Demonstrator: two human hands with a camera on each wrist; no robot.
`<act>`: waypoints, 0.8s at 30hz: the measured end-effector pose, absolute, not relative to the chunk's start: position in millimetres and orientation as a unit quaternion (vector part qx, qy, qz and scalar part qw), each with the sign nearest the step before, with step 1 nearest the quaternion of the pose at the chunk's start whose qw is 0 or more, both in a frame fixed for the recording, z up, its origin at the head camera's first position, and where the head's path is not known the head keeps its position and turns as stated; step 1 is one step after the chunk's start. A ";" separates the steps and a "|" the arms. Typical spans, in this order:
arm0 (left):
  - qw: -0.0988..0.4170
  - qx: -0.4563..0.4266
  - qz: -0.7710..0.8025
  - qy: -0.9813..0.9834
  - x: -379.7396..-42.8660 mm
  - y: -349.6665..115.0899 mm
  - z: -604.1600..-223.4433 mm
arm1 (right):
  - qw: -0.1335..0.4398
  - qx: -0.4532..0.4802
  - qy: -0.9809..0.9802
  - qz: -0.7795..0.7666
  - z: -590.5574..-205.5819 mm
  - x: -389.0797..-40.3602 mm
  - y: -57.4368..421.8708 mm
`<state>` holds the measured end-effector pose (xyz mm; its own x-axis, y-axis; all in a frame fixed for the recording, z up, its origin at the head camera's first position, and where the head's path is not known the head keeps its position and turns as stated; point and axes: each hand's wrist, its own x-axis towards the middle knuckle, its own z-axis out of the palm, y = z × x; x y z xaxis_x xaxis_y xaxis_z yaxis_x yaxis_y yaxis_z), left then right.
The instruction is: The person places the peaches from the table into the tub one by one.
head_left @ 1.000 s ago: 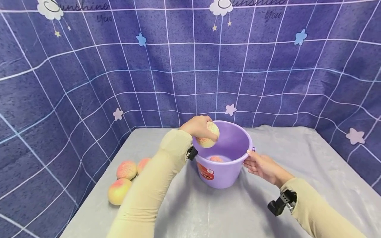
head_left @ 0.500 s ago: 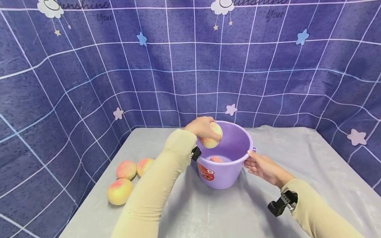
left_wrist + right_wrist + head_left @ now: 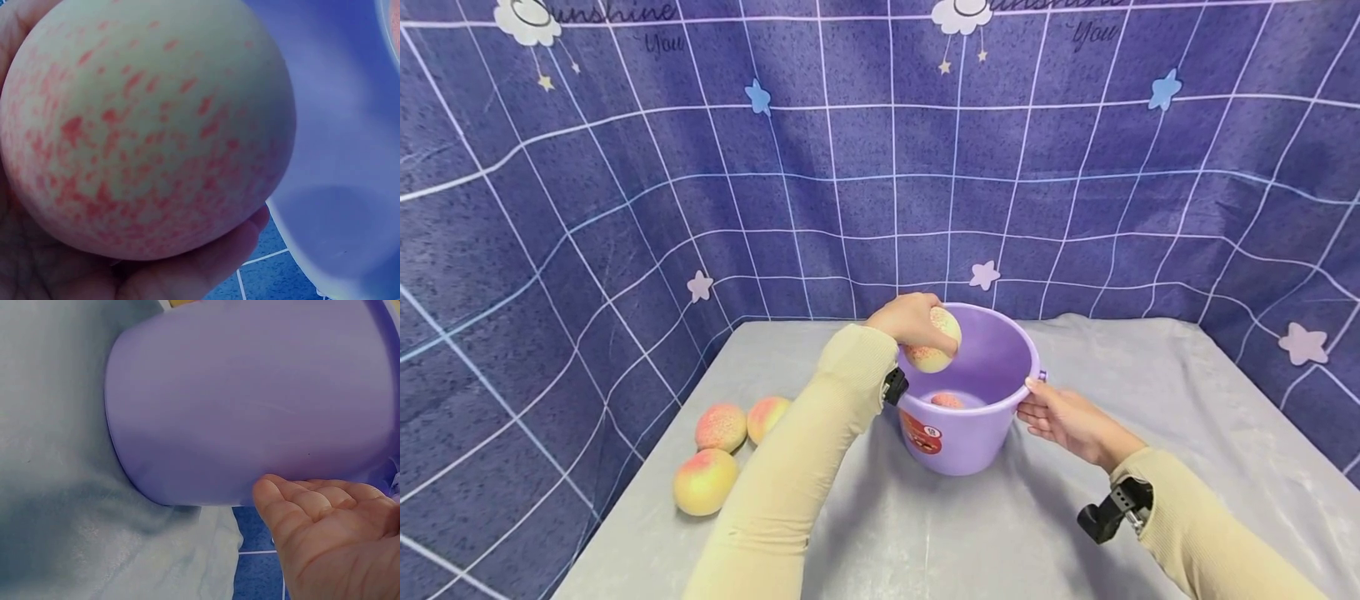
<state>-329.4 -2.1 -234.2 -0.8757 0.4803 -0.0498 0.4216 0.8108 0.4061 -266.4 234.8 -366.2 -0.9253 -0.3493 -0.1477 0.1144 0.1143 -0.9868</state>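
Observation:
My left hand (image 3: 904, 318) grips a pale peach (image 3: 945, 322) with red speckles, held over the left side of a purple bucket (image 3: 973, 437). In the left wrist view the peach (image 3: 150, 131) fills much of the frame, with fingers and palm around it. Inside the bucket, a pinkish peach (image 3: 947, 401) lies on the bottom, partly hidden by the front wall. My right hand (image 3: 1071, 423) holds the bucket's right rim, thumb at the edge and fingers below it. The right wrist view shows those fingers (image 3: 312, 503) against the bucket's outer wall.
A yellow peach (image 3: 705, 482) and two pinker peaches, one reddish peach (image 3: 721, 427) and another peach (image 3: 766, 417) partly behind the left sleeve, sit on the grey-covered table (image 3: 880, 542) at left. A blue grid-patterned curtain (image 3: 850, 208) encloses the back and sides.
The left hand has shifted slightly to the right with its peach, further over the bucket, then stayed nearly still. The right hand keeps its place at the rim.

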 end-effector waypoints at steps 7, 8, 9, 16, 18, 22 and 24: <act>0.079 0.236 0.204 0.947 -330.3 1.6 -236.2 | 0.173 -0.078 0.724 -0.663 -365.9 -263.8 236.3; 0.080 0.236 0.206 0.946 -330.6 2.0 -236.8 | 0.173 -0.077 0.725 -0.662 -365.9 -263.6 236.5; 0.081 0.236 0.208 0.946 -331.0 2.2 -237.4 | 0.173 -0.076 0.725 -0.663 -365.9 -263.5 236.6; 0.078 0.222 0.205 0.950 -331.9 0.1 -239.3 | 0.181 -0.084 0.724 -0.660 -364.0 -265.8 233.7; 0.077 0.222 0.203 0.950 -332.1 0.1 -239.5 | 0.179 -0.084 0.725 -0.659 -363.4 -266.0 233.4; 0.073 0.232 0.199 0.949 -333.2 2.3 -239.8 | 0.175 -0.081 0.729 -0.657 -363.5 -265.8 235.8; 0.070 0.237 0.194 0.949 -333.6 3.8 -239.9 | 0.174 -0.080 0.729 -0.657 -363.8 -265.5 236.8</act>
